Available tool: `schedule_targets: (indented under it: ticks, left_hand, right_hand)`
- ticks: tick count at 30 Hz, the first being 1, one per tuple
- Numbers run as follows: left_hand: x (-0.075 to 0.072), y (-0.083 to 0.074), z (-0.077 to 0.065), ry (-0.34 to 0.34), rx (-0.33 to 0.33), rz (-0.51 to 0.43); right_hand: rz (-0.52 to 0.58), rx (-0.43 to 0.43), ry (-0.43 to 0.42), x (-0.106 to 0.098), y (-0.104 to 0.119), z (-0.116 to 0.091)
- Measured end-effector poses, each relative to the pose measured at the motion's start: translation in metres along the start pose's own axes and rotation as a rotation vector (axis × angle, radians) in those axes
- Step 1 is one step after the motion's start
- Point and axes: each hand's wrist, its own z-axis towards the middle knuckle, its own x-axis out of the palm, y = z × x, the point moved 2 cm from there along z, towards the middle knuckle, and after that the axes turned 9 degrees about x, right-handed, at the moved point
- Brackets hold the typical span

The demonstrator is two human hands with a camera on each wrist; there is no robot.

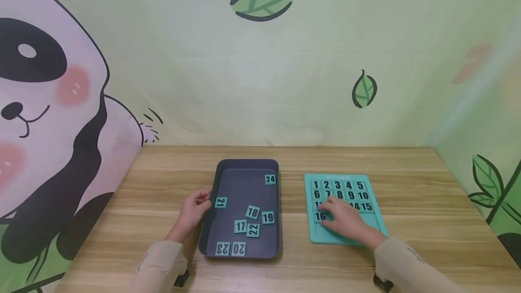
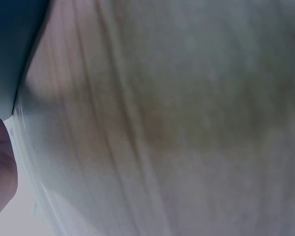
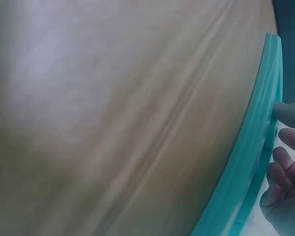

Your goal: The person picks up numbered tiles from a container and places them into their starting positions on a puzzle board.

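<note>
A dark grey tray (image 1: 244,163) lies on the table, with loose teal number tiles in it, among them tile 21 (image 1: 221,202) and tile 18 (image 1: 253,212). My left hand (image 1: 191,214) holds the tray's left rim between thumb and fingers; only part of it enters the left wrist view. To the right is a teal number board (image 1: 346,238), its upper rows filled with tiles 1 to 15, some hidden under my fingers. Over its lower left my right hand (image 1: 346,218) pinches tile 16 (image 1: 320,216), index finger above it and thumb below, at the row's first place.
Tiles 23 (image 1: 222,248) and 20 (image 1: 239,249) lie upside down along the tray's near wall, and tile 24 (image 1: 270,179) is at its far right corner. Behind the wooden table (image 1: 171,162) stands a printed wall (image 1: 195,80) with a panda and leaves.
</note>
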Motion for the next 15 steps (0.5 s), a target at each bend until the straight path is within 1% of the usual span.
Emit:
schedule_targets:
  ticks: [4, 8, 15]
  left_hand:
    - [0.000, 0.000, 0.000, 0.004, -0.012, -0.002]
    - [-0.001, 0.001, 0.000, 0.005, -0.014, -0.001]
    - [0.000, 0.001, 0.000, -0.001, -0.014, -0.012]
  right_hand:
    - [0.012, -0.009, 0.002, -0.002, 0.007, 0.004]
    - [0.048, -0.043, -0.002, -0.006, 0.018, 0.008]
    - [0.091, -0.144, -0.024, -0.004, 0.043, 0.017]
